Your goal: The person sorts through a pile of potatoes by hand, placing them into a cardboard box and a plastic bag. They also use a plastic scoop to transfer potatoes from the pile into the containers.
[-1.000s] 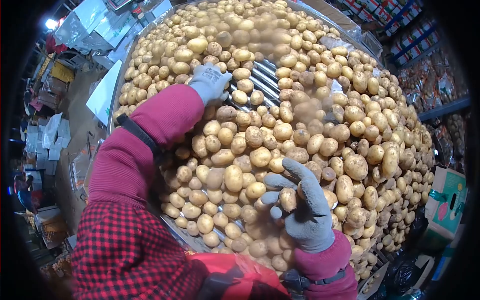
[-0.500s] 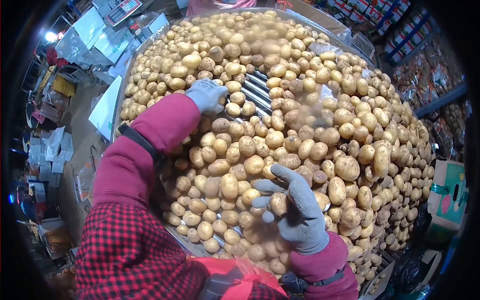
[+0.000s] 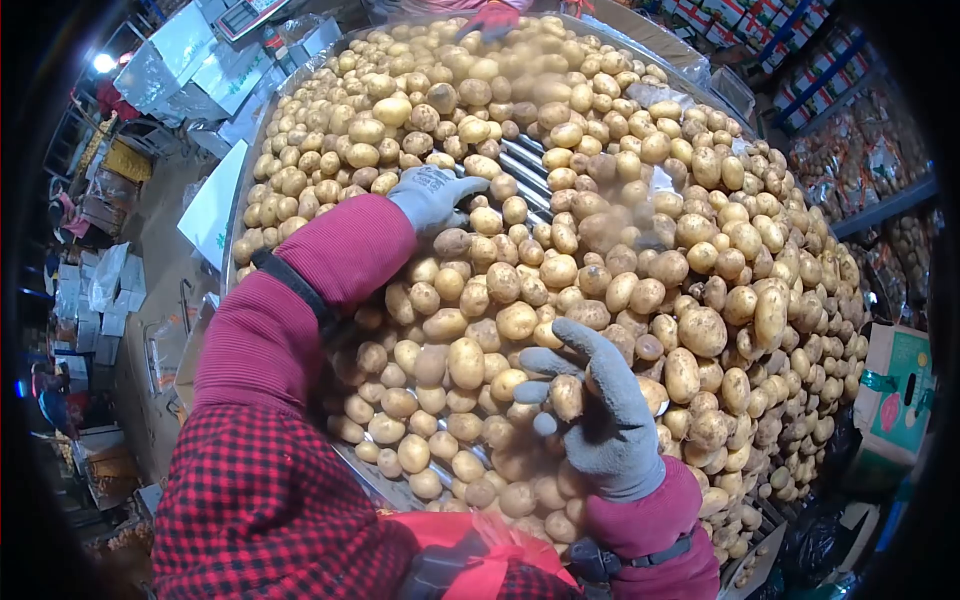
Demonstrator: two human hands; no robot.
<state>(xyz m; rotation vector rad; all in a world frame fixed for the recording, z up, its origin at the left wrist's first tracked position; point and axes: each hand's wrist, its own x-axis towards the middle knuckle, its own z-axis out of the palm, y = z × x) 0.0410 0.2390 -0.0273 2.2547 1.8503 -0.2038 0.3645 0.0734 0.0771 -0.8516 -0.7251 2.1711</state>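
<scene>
our grey-gloved left hand [image 3: 431,196] on round tan potatoes [image 3: 516,320], grip unclear; our grey-gloved right hand [image 3: 612,425], fingers half-curled round small brown potato [image 3: 566,397].

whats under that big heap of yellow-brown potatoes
Shiny silver metal bars show through a gap in the heap of yellow-brown potatoes. Under most of the heap, the potatoes hide whatever is there.

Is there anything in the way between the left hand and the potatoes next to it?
Nothing that I can see. The gloved left hand is right in among the potatoes, close to the gap where the metal rollers show.
</scene>
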